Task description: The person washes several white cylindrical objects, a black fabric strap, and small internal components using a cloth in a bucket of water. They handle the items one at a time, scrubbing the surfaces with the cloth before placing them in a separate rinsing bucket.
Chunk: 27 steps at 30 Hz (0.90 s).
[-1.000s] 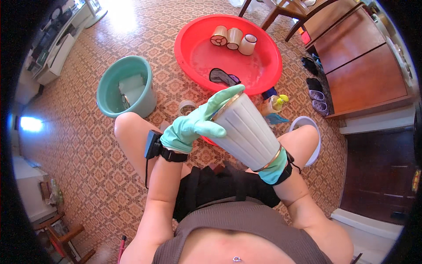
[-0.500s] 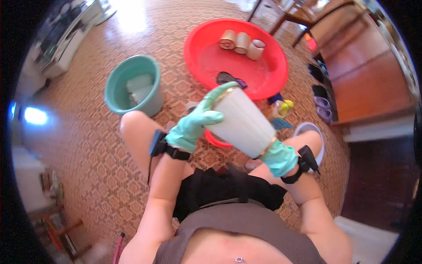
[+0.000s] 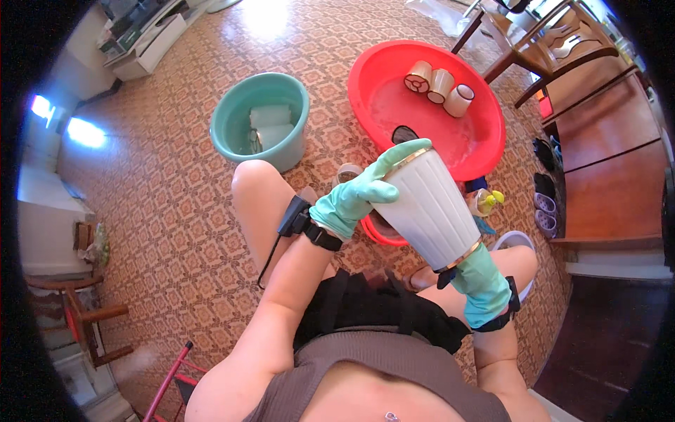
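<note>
A white ribbed vase [image 3: 430, 209] is held tilted above the lap, its base hidden inside the clasping gloved right hand [image 3: 484, 280], while its gold-rimmed mouth is gripped by the gloved left hand [image 3: 355, 199]; its inside cannot be seen. Three pale cups [image 3: 440, 86] are seen lying in the red basin [image 3: 485, 151], and folded white items, hard to identify, in the green bucket [image 3: 235, 130].

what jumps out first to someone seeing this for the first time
A tall white ribbed container with gold rims sits mid-frame, gripped between the left hand and right hand, both in teal rubber gloves. Behind it on the patterned floor lies a big red basin holding three small cups, with a teal bucket to its left.
</note>
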### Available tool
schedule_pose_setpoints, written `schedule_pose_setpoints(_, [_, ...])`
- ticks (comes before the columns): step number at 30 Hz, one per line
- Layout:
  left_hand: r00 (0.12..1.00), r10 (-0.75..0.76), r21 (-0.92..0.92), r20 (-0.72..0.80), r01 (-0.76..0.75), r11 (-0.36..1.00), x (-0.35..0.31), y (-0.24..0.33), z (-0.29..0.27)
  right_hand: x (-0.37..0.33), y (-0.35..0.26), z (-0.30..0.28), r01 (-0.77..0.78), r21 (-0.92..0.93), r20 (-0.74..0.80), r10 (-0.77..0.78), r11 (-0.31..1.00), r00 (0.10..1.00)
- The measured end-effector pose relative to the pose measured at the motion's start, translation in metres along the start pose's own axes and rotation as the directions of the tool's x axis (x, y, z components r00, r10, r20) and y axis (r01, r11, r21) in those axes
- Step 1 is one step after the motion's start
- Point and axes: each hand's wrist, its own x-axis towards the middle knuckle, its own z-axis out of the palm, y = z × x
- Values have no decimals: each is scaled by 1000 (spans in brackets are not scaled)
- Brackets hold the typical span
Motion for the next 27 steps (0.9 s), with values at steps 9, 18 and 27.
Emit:
schedule_pose_setpoints(9, [980, 40, 82, -195, -24, 996, 4, 18, 5, 10, -27, -1, 220, 949, -199, -112, 227, 974])
schedule_pose_setpoints(18, [979, 181, 317, -90, -144, 937, 14, 14, 42, 29, 44, -7, 337, 880, -376, 58, 334, 925])
schedule_pose_setpoints(27, [989, 18, 375, -145, 38, 926, 11, 11, 80, 39, -4, 8, 336, 924, -226, -446, 183, 866])
